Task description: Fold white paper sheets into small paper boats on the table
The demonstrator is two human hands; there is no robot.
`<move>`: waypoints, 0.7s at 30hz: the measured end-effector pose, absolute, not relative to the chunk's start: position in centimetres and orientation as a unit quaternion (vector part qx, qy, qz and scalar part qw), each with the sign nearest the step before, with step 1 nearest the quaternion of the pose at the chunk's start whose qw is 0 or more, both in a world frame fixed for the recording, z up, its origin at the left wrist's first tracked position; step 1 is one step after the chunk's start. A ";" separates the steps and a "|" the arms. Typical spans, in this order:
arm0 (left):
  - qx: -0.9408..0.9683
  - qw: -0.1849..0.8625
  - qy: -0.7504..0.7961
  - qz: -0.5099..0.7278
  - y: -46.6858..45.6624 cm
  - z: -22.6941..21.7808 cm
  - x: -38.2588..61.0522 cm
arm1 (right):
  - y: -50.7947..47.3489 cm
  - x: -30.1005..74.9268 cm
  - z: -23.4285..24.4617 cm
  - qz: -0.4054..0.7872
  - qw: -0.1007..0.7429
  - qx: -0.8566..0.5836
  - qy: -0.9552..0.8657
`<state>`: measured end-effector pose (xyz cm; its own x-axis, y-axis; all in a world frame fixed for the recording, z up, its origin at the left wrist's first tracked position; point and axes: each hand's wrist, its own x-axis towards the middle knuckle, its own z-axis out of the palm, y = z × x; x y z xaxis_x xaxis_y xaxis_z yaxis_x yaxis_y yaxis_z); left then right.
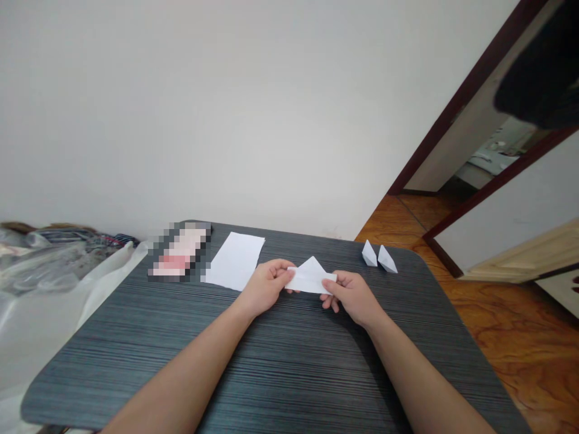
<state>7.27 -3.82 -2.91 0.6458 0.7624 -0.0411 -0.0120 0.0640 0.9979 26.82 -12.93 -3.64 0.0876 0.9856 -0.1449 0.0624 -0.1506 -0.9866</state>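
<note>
Between my two hands is a folded sheet of white paper (312, 278), with a triangular peak at the top and a straight band along the bottom. My left hand (268, 283) pinches its left end, thumb on the near face. At the opposite end my right hand (353, 295) grips it the same way, some fingertips showing below the paper. The paper is held up over the dark table. To the left lies a stack or sheet of plain white paper (235, 259). Two small folded paper shapes (370, 254) with pointed tops stand at the back right.
The dark wood-grain table (280, 374) has rounded corners and meets a white wall (253, 108) at the back. A pixelated pinkish rectangle (181, 250) lies at the back left. Clear plastic-covered bundles (49, 277) are left of the table; a doorway opens at the right.
</note>
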 end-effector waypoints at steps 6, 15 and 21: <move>0.638 0.642 0.318 0.283 -4.0 -2.5 7.1 | -12.8 27.3 -3.8 0.478 0.516 -0.563 -0.434; 0.664 0.652 0.281 0.236 -4.6 -2.1 7.1 | -13.1 26.9 -2.7 0.376 0.500 -0.504 -0.595; 0.693 0.640 0.260 0.208 -4.8 -2.0 7.0 | -13.1 26.7 -2.3 0.348 0.507 -0.495 -0.613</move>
